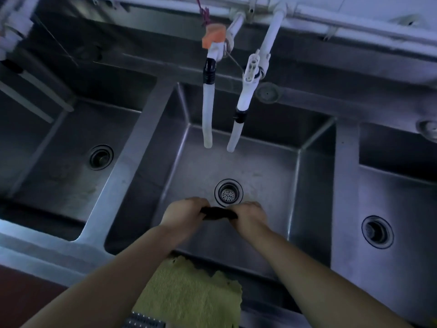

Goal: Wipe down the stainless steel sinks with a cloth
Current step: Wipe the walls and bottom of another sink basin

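Observation:
Three stainless steel sinks lie side by side; the middle sink (260,166) is directly below me. Over its basin, just in front of the drain strainer (228,192), both hands hold a dark cloth (218,213) rolled into a tight strip. My left hand (183,215) grips its left end and my right hand (249,216) grips its right end, fingers curled around it. The cloth hangs above the sink floor and touches no steel that I can see.
Two white tap hoses (208,110) hang over the middle sink, one with an orange valve handle (212,35). A yellow-green cloth (189,292) drapes over the front rim. The left sink (71,166) and the right sink (397,204) each have a drain.

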Demonstrator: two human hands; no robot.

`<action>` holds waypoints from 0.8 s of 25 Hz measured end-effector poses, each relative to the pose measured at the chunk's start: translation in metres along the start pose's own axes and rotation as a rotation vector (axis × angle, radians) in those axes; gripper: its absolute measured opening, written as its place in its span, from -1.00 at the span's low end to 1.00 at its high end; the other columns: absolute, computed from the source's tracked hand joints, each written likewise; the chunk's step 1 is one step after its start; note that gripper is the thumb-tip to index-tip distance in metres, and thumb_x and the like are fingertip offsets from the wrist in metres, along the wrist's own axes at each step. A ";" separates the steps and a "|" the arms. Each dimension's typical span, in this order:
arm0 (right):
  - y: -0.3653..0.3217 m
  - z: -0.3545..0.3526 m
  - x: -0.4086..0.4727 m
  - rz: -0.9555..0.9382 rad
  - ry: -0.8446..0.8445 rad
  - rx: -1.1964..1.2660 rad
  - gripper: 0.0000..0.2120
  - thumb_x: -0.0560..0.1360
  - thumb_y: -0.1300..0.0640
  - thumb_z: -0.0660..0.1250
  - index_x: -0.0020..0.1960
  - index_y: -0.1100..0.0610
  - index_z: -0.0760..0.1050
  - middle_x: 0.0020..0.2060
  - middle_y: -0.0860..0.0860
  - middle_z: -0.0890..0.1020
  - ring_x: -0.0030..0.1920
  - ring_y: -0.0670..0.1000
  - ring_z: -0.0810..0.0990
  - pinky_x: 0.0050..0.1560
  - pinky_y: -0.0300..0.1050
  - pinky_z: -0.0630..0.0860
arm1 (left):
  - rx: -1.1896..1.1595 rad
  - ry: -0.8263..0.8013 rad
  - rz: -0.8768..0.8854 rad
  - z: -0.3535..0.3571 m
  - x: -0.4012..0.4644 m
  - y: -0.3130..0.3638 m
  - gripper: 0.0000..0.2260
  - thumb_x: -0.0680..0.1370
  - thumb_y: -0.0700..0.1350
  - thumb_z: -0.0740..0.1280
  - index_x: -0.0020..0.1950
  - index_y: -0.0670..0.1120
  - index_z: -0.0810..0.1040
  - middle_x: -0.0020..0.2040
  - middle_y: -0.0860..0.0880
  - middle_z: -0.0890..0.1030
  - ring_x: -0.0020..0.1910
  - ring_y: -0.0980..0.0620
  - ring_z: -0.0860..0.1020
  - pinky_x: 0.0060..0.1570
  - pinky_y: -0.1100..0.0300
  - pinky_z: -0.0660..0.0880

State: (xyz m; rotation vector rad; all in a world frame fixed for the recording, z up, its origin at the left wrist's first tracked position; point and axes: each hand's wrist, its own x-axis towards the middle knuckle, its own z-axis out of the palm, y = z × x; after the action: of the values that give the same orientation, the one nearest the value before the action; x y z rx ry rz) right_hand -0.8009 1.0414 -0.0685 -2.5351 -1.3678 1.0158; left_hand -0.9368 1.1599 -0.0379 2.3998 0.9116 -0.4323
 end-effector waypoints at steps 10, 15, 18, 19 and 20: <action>-0.009 0.100 0.018 -0.007 -0.468 -0.087 -0.68 0.56 0.07 0.21 0.29 0.07 0.46 0.20 0.10 0.54 0.12 0.12 0.52 0.07 0.00 0.51 | 0.404 -0.122 0.410 -0.016 0.030 -0.106 -0.75 0.36 -0.19 0.31 -0.01 -0.08 0.66 -0.09 -0.12 0.67 -0.11 -0.13 0.64 -0.10 0.08 0.55; -0.019 0.125 0.041 -0.171 -0.389 -0.142 -0.61 0.57 0.21 0.18 0.38 0.03 0.42 0.40 0.08 0.39 0.35 0.14 0.38 0.30 -0.05 0.38 | 0.626 0.198 0.632 -0.075 0.061 -0.133 -0.86 0.23 -0.18 0.25 -0.34 -0.10 0.60 -0.37 -0.09 0.62 -0.13 -0.14 0.63 0.11 -0.01 0.39; -0.032 0.149 0.063 -0.378 -0.507 -0.356 -0.50 0.62 0.25 0.12 0.53 0.04 0.13 0.55 0.05 0.00 0.54 0.07 -0.06 0.50 -0.10 -0.06 | 0.632 0.169 0.526 -0.086 0.081 -0.148 -0.87 0.29 -0.12 0.34 -0.24 -0.09 0.66 -0.24 -0.08 0.68 0.17 -0.13 0.55 0.39 -0.08 0.08; -0.034 0.154 0.071 -0.406 -0.527 -0.415 -0.47 0.63 0.21 0.09 0.55 0.05 0.01 0.55 0.04 -0.09 0.54 0.06 -0.14 0.50 -0.07 -0.12 | 0.603 0.152 0.483 -0.084 0.084 -0.152 -0.84 0.35 -0.09 0.30 -0.24 -0.07 0.67 -0.22 -0.06 0.68 0.19 -0.10 0.53 0.42 -0.06 0.01; -0.036 0.158 0.077 -0.411 -0.515 -0.448 -0.46 0.65 0.15 0.06 0.56 0.05 -0.08 0.54 0.03 -0.15 0.53 0.05 -0.20 0.50 -0.05 -0.17 | 0.567 0.175 0.461 -0.082 0.086 -0.154 -0.82 0.38 -0.08 0.26 -0.25 -0.05 0.67 -0.23 -0.03 0.68 0.18 -0.06 0.53 0.44 -0.02 -0.03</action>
State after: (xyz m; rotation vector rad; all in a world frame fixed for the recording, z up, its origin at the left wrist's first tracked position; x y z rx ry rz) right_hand -0.8904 1.0864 -0.2173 -2.1504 -2.3689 1.4593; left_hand -0.9720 1.3489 -0.0681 3.0933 0.2881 -0.3326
